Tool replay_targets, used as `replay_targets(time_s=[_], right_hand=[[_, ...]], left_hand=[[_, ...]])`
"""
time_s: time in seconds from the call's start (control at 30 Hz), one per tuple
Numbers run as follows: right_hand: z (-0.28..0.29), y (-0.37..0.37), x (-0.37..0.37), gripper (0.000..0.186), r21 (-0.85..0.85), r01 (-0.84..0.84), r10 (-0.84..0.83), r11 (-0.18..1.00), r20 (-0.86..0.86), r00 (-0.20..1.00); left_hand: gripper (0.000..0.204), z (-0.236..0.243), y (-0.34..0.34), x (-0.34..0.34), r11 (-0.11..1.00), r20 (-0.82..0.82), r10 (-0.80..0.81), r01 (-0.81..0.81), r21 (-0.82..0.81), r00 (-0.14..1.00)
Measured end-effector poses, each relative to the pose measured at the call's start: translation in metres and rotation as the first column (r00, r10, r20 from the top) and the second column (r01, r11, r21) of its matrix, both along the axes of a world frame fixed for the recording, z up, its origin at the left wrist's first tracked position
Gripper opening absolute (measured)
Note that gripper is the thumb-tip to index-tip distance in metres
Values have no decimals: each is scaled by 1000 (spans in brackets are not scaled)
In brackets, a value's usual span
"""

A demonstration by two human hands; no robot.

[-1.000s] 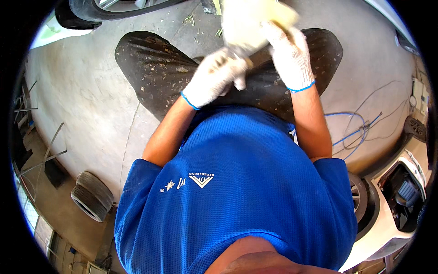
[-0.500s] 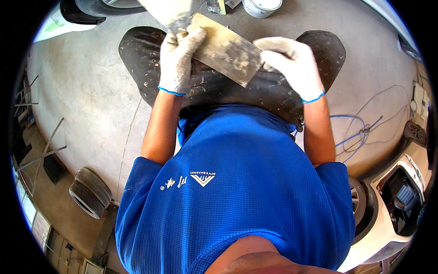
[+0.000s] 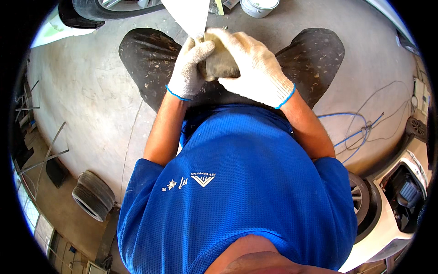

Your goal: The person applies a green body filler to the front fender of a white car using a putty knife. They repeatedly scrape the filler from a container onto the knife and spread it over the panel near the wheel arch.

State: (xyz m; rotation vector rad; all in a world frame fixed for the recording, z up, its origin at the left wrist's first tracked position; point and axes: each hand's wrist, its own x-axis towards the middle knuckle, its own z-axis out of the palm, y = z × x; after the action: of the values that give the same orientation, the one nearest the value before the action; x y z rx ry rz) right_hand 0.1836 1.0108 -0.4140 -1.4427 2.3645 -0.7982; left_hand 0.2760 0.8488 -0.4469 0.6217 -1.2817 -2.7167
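Note:
My left hand (image 3: pixel 189 66), in a white knit glove with a blue cuff, is closed round what looks like a putty knife. Its pale, widening blade (image 3: pixel 189 16) points away from me; the handle is hidden. The left thumb also presses the near left edge of a stained, olive-grey rectangular sheet (image 3: pixel 222 61). My gloved right hand (image 3: pixel 258 68) wraps over the far and right sides of this sheet, covering much of it. Whether the sheet is bent or only tilted I cannot tell. Both hands are close together above my dark, spotted trousers (image 3: pixel 146 64).
A white tub (image 3: pixel 258 8) stands ahead on the concrete floor, near a car wheel (image 3: pixel 118 7) at the far left. Blue hose (image 3: pixel 351 137) lies coiled at right. Stacked tyres (image 3: pixel 93 196) are at left, and a white car part (image 3: pixel 388 219) at lower right.
My right hand has moved left from the sheet's right corner and now wraps over it. The left hand has shifted slightly right, and the pale blade has turned more upright.

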Motion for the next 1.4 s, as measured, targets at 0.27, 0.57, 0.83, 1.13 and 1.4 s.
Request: replay_targets(time_s=[0.27,0.57,0.83,1.13,1.4], right_hand=[[-13,24,-13,93,-62,-39,47,997,132,990],[-12,7,-29,28,-564,83,-258,822,-239,936],[-43,-22,-77,28,-243,254,-331,936,-368,869],[-77,-6,-109,21,-167,369,-398,914,-207,894],[-21,-15,-41,10,-507,-32,-241,861,-462,854]], left_hand=[[46,14,-6,-3,946,169,-7,61,-318,986],[22,19,-1,-5,821,274,-173,292,-491,946],[36,37,20,-2,724,443,-335,528,-444,832],[19,33,13,-12,730,391,-250,438,-525,886],[19,24,16,-13,845,399,-182,350,-404,899]])
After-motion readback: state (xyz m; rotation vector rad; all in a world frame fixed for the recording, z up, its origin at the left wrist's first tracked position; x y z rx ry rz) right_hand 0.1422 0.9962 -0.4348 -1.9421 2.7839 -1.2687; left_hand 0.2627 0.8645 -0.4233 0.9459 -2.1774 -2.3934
